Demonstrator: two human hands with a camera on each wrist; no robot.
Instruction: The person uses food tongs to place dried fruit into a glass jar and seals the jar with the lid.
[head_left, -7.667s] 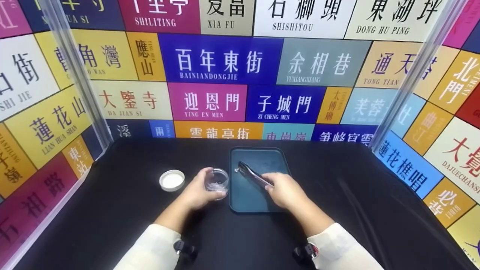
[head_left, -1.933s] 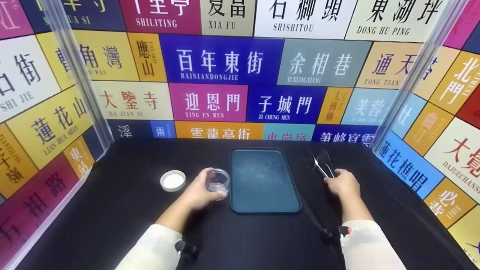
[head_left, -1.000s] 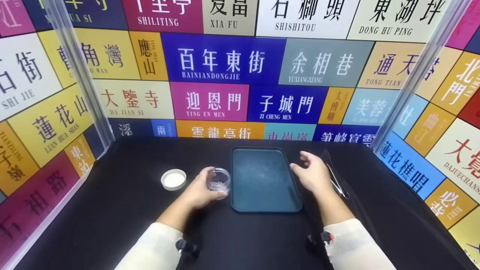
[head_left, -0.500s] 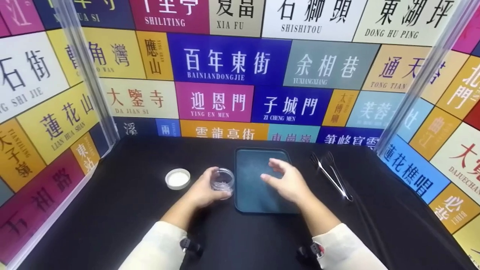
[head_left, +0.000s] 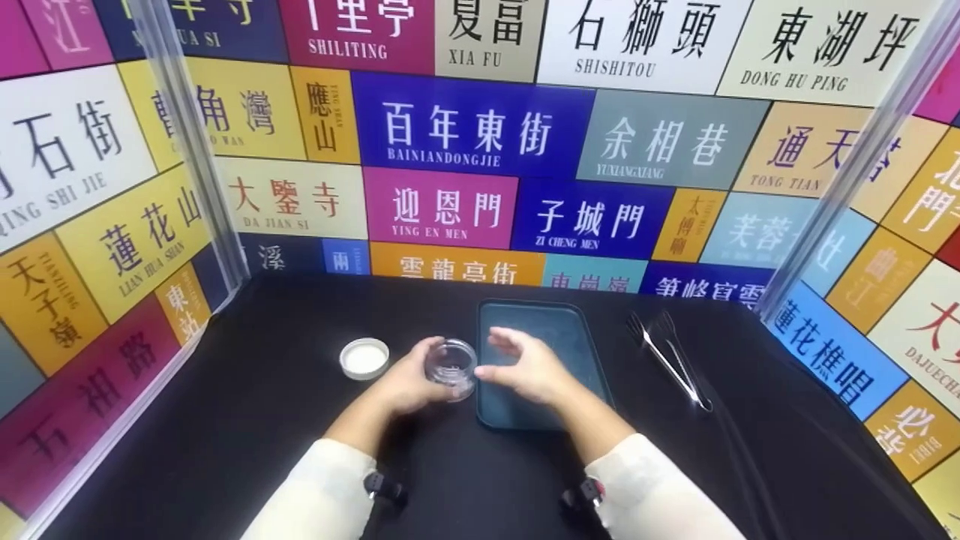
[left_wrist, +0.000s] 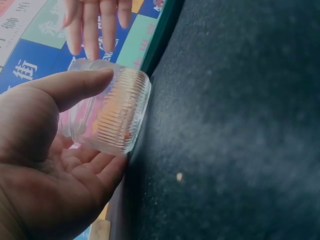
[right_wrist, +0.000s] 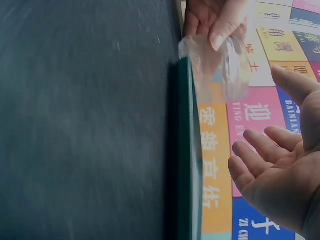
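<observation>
My left hand (head_left: 411, 381) holds a clear glass jar (head_left: 454, 361) at the left edge of the dark teal tray (head_left: 574, 337). In the left wrist view, thumb and fingers lie around the ribbed jar (left_wrist: 122, 107), which has no lid on. My right hand (head_left: 529, 369), fingers loosely spread and holding nothing, is over the tray close to the jar's right side; the right wrist view shows a gap between that hand (right_wrist: 280, 155) and the glass (right_wrist: 212, 75). Metal tongs (head_left: 671, 360) with dark tips lie to the right of the tray.
A round white lid (head_left: 364, 358) lies on the black cloth (head_left: 292, 427) left of the jar. Panels with printed characters (head_left: 472, 124) stand behind and at both sides, with clear corner posts (head_left: 825, 202). A tiny pale speck (left_wrist: 179, 176) lies on the black cloth.
My right hand has laid the tongs down right of the tray, let go, and moved left across the tray to near the jar. The left hand keeps its hold on the jar.
</observation>
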